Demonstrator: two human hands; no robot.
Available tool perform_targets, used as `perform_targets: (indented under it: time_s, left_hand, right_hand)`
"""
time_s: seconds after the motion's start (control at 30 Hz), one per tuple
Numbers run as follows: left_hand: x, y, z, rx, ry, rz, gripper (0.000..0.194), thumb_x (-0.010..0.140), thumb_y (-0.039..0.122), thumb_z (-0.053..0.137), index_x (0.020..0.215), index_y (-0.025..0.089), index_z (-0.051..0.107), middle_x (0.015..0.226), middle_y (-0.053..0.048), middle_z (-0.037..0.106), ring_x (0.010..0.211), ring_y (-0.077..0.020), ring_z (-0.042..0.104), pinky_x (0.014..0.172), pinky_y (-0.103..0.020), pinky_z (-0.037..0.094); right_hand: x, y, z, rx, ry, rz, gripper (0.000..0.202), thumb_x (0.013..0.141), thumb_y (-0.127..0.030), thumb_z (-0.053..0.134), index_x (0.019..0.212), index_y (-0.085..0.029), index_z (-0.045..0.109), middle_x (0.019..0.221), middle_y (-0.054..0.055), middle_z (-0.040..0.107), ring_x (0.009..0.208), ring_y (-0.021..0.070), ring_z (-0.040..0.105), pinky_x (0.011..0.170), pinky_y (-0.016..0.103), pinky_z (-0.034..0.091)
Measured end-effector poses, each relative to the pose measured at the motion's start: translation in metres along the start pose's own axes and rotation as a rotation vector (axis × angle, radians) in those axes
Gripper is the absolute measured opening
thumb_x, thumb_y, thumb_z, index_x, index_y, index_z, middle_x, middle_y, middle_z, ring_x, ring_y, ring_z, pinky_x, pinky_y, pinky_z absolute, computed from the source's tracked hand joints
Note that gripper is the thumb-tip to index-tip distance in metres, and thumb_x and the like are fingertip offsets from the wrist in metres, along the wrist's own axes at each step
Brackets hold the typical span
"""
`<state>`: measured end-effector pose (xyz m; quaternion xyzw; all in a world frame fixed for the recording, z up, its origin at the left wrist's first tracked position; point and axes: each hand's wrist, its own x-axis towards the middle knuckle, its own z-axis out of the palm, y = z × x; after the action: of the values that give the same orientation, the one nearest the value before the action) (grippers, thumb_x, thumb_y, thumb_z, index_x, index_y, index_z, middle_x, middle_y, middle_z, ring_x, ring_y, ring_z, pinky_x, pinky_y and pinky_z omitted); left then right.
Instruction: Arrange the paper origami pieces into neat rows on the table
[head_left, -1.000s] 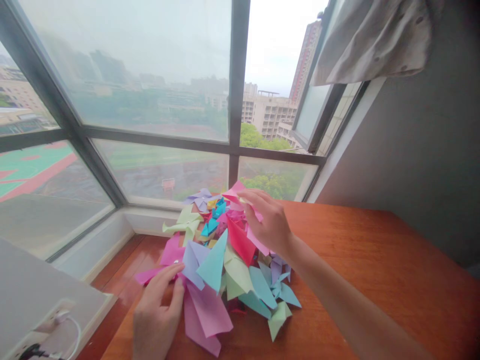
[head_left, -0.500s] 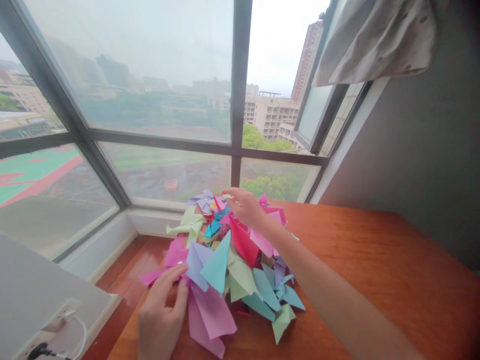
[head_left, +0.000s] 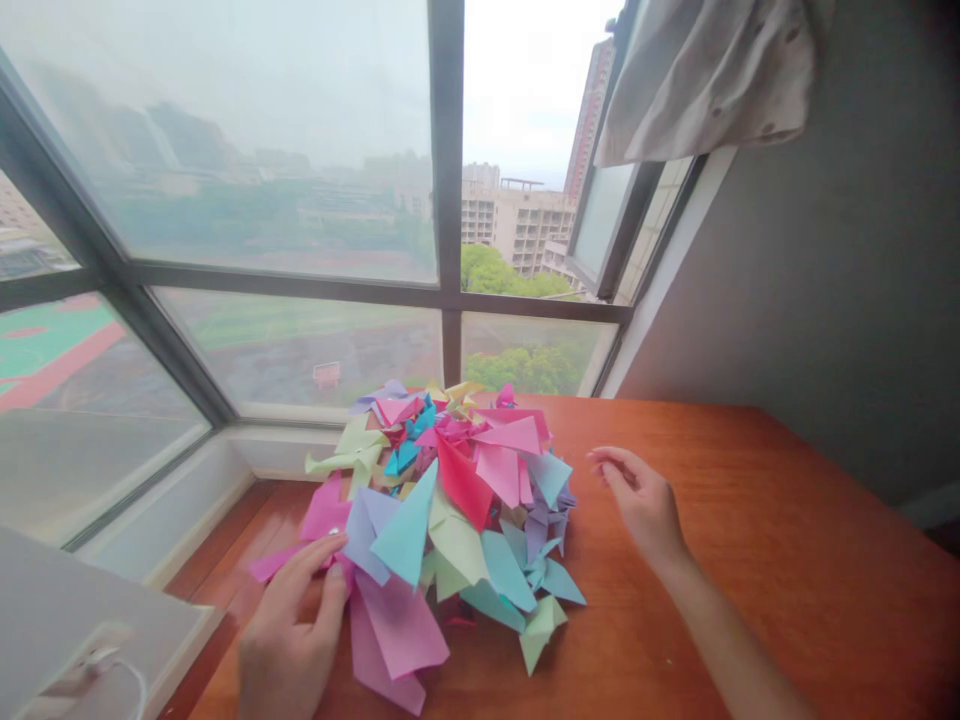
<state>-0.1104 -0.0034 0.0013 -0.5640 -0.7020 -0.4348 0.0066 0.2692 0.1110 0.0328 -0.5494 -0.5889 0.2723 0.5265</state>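
Note:
A heap of folded coloured paper (head_left: 457,480) lies on the wooden table. My left hand (head_left: 292,625) is at its near left edge, thumb and fingers closed on a magenta paper pinwheel (head_left: 326,510) with a small white dot near its middle. Beside those fingers are a lavender sheet (head_left: 367,530), a light blue fold (head_left: 409,525) and a purple-pink piece (head_left: 401,620). To the right of the heap, apart from it, my right hand (head_left: 641,505) hovers over the table with thumb and fingers pinched together. Whatever is between those fingertips, if anything, cannot be made out.
The brown wooden table (head_left: 750,520) extends to the right. Large framed windows (head_left: 300,275) rise behind it, one pane tilted out. A grey curtain (head_left: 712,80) hangs at upper right. At lower left, a white cable (head_left: 131,670) is plugged into a wall socket.
My right hand has moved from the back of the heap to the right, over bare table. My left hand stays on the magenta pinwheel. The whole view has shifted slightly.

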Motion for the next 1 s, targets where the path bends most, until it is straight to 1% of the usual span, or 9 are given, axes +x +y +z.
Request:
perform_targets:
  time_s: [0.13,0.23,0.33,0.43,0.53,0.63,0.73,0.9,1.0]
  left_hand:
    - [0.010,0.004,-0.004,-0.008,-0.053,-0.043,0.036,0.090,0.049,0.048,0.112,0.025,0.064,0.119,-0.006,0.068,0.113,-0.0305,0.062,0.101,-0.046,0.046]
    - [0.038,0.009,0.000,-0.039,-0.125,0.015,0.045,0.091,0.052,0.044,0.124,0.025,0.058,0.130,-0.008,0.062,0.123,-0.0301,0.056,0.106,-0.045,0.043]
    - [0.080,0.013,0.016,-0.046,-0.265,0.144,0.059,0.088,0.058,0.042,0.130,0.018,0.056,0.139,-0.013,0.056,0.131,-0.0326,0.049,0.112,-0.050,0.035]
    - [0.120,0.017,0.035,-0.014,-0.456,0.169,0.066,0.088,0.063,0.039,0.130,0.015,0.057,0.139,-0.016,0.057,0.130,-0.0340,0.050,0.111,-0.052,0.036]
    - [0.146,0.019,0.049,0.015,-0.492,0.224,0.068,0.087,0.063,0.041,0.131,0.015,0.057,0.139,-0.015,0.057,0.130,-0.0332,0.050,0.110,-0.051,0.036]
    - [0.154,0.015,0.061,0.071,-0.549,0.233,0.070,0.084,0.065,0.046,0.132,0.014,0.057,0.137,-0.016,0.058,0.128,-0.0342,0.052,0.110,-0.049,0.037]
    - [0.151,0.008,0.072,0.078,-0.582,0.181,0.077,0.082,0.067,0.047,0.133,0.010,0.056,0.139,-0.019,0.056,0.130,-0.0362,0.049,0.110,-0.049,0.036]
    - [0.140,0.010,0.081,0.051,-0.583,0.173,0.080,0.083,0.068,0.043,0.133,0.007,0.055,0.142,-0.022,0.052,0.133,-0.0369,0.047,0.112,-0.052,0.034]
    - [0.134,0.020,0.084,0.042,-0.585,0.192,0.076,0.084,0.065,0.043,0.132,0.007,0.056,0.141,-0.022,0.053,0.132,-0.0361,0.048,0.111,-0.051,0.035]
  right_hand:
    - [-0.019,0.037,-0.012,-0.023,0.031,0.094,0.039,0.085,-0.048,0.057,0.105,-0.017,0.069,0.109,0.013,0.072,0.100,0.0258,0.068,0.089,0.040,0.055]
    - [-0.023,0.039,-0.005,-0.060,-0.019,0.019,0.045,0.087,-0.048,0.056,0.121,-0.020,0.064,0.127,0.012,0.064,0.117,0.0264,0.061,0.096,0.042,0.052]
    - [-0.022,0.015,0.011,-0.171,-0.086,-0.212,0.050,0.089,-0.042,0.055,0.135,-0.024,0.054,0.147,0.010,0.046,0.136,0.0269,0.043,0.108,0.046,0.042]
    - [-0.022,-0.024,0.030,-0.322,-0.151,-0.440,0.054,0.086,-0.037,0.060,0.138,-0.026,0.052,0.154,0.009,0.035,0.143,0.0301,0.030,0.115,0.051,0.031]
    - [-0.024,-0.067,0.047,-0.438,-0.262,-0.567,0.055,0.083,-0.039,0.064,0.135,-0.026,0.055,0.156,0.010,0.031,0.143,0.0337,0.025,0.116,0.055,0.023]
    - [-0.023,-0.102,0.066,-0.538,-0.423,-0.639,0.053,0.085,-0.042,0.061,0.134,-0.024,0.055,0.154,0.011,0.034,0.142,0.0356,0.023,0.114,0.058,0.020]
    - [-0.019,-0.120,0.093,-0.694,-0.581,-0.642,0.047,0.085,-0.039,0.058,0.126,-0.017,0.060,0.144,0.017,0.045,0.138,0.0383,0.027,0.110,0.060,0.023]
    - [-0.004,-0.118,0.139,-0.963,-0.716,-0.539,0.053,0.071,-0.035,0.068,0.119,-0.012,0.063,0.132,0.024,0.052,0.126,0.0420,0.040,0.101,0.063,0.029]
    - [0.004,-0.105,0.146,-0.983,-0.722,-0.534,0.048,0.074,-0.034,0.064,0.117,-0.013,0.063,0.127,0.022,0.055,0.121,0.0393,0.045,0.099,0.060,0.033]
